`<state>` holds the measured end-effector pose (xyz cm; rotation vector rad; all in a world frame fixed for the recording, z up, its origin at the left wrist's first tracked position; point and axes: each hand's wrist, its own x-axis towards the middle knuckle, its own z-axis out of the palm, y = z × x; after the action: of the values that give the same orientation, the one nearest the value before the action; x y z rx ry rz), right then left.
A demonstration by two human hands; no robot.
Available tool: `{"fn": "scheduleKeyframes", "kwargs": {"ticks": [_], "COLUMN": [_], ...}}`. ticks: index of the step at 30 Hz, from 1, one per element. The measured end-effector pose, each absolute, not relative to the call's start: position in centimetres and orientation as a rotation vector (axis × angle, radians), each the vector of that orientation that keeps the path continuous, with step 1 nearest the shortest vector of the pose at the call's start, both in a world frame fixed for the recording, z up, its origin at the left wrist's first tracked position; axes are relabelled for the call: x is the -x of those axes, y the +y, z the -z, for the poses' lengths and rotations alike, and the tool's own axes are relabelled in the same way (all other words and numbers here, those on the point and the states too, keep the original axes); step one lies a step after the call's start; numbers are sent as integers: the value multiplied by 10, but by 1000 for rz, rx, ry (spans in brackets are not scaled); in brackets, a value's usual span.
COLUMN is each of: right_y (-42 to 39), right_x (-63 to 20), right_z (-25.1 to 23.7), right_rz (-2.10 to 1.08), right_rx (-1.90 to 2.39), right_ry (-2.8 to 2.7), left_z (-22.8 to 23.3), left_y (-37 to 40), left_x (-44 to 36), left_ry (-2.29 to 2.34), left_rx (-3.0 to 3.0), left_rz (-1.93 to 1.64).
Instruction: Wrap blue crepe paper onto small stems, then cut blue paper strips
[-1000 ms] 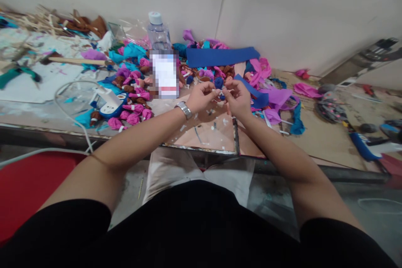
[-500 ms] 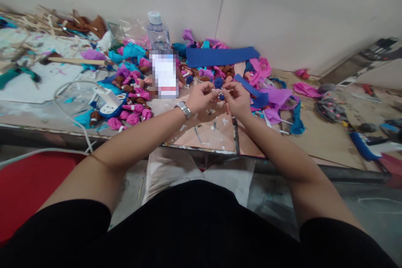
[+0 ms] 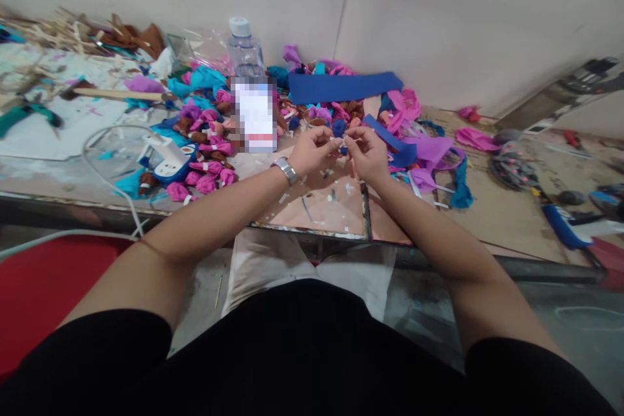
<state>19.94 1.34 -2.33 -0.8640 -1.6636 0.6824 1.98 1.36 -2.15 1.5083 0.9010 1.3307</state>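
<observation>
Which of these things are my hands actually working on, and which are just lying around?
In hand: left hand, right hand, small dark blue bud pinched between them.
Lying about: water bottle, blue sheet, pink buds, white cable.

Both bare forearms reached forward from the lower corners and converged at centre, elbows out wide. Left hand [image 3: 309,151] sat palm-inward, wrist slightly bent, a metal watch [image 3: 286,170] strapped on the wrist. Its fingers [image 3: 325,136] were curled in, thumb and forefinger pinched together at the tips. Right hand [image 3: 371,155] mirrored it, knuckles up, fingers [image 3: 355,136] bunched and pinched toward the left hand's. Fingertips of both hands met or nearly met, just apart at most; exact contact was too small to tell. Both hands were raised a little above the worktop.
</observation>
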Motion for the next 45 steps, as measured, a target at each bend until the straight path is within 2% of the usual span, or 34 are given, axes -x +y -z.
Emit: {"fn": "scheduleKeyframes", "kwargs": {"ticks": [13,45], "right_y": [11,10], "right_x": [-200,-197], "right_z": [22,20], "right_rz": [-806,-859], "right_rx": [838,896], "right_ry": [-1679,-1637], "left_z": [24,28], "left_y": [14,15], "left_x": [-18,-19], "left_ry": [900,881], "left_rx": [-1567,-1550], "left_rz": [-1321,-1309]}}
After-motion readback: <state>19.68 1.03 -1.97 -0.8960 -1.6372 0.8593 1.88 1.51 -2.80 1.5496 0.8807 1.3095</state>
